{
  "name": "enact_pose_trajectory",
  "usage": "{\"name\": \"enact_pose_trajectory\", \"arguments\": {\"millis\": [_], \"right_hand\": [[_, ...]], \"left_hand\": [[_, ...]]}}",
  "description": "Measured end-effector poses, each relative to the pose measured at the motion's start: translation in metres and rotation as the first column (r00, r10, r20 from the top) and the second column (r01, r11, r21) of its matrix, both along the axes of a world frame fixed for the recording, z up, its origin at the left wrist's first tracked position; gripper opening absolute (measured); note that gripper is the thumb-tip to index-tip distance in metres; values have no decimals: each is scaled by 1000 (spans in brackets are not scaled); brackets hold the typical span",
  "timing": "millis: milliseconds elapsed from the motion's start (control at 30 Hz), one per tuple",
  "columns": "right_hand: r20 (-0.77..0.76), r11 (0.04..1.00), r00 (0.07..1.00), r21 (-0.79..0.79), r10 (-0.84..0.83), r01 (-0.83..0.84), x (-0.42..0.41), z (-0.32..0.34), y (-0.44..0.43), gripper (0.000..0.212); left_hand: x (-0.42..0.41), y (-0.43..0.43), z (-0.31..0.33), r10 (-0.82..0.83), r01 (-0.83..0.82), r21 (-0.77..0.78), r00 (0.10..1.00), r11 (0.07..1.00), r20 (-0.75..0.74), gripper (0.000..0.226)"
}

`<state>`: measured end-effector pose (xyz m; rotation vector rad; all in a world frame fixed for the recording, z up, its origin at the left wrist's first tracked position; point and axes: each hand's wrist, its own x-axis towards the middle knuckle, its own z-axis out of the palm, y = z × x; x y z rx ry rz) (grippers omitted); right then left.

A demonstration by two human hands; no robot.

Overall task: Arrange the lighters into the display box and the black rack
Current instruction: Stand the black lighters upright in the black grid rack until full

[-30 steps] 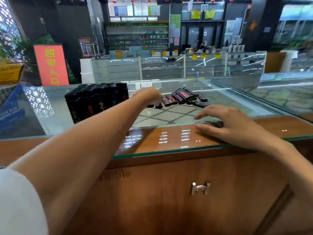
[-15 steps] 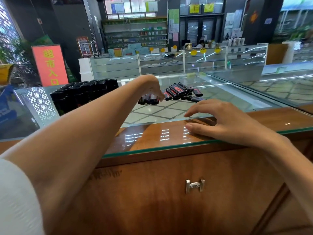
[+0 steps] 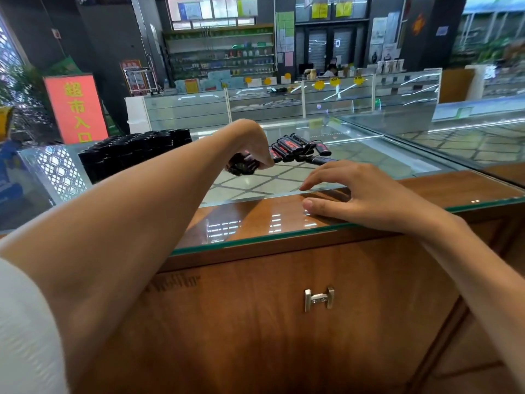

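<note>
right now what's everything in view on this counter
loose lighters: a pile, count unclear, black with red, far middle of the glass counter
held lighters: a few, black, in the left hand
black rack: one, packed, counter's left
glass counter: one, clear
cabinet handle: one, silver, wooden front
sign: one, red, far left
left hand: grips lighters
right hand: open, resting on counter edge

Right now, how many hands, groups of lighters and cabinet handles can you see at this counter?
Hands: 2, left hand and right hand
Lighter groups: 3, standing block, loose pile, bunch gripped by the left hand
Handles: 1, metal handle
Total: 6
Single lighters are too blurred to count.
</note>
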<state>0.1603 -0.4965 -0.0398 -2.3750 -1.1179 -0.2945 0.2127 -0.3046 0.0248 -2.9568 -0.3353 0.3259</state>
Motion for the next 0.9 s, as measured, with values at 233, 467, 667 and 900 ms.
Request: {"name": "enact_pose_trajectory", "arguments": {"millis": [233, 467, 667, 900], "right_hand": [[0, 1000, 1000, 3, -5, 5, -1, 0, 1, 59], [-17, 1000, 1000, -1, -18, 18, -2, 2, 1, 60], [-25, 999, 999, 30, -33, 34, -3, 2, 2, 51], [52, 954, 996, 294, -70, 51, -9, 9, 36, 23]], "left_hand": [[-2, 14, -7, -44, 44, -42, 999, 998, 7, 19], [-18, 38, -13, -172, 258, -306, 944, 917, 281, 17], [-63, 44, -8, -25, 382, -879, 920, 286, 391, 24], [-121, 70, -21, -49, 324, -940, 943, -109, 330, 25]]}}
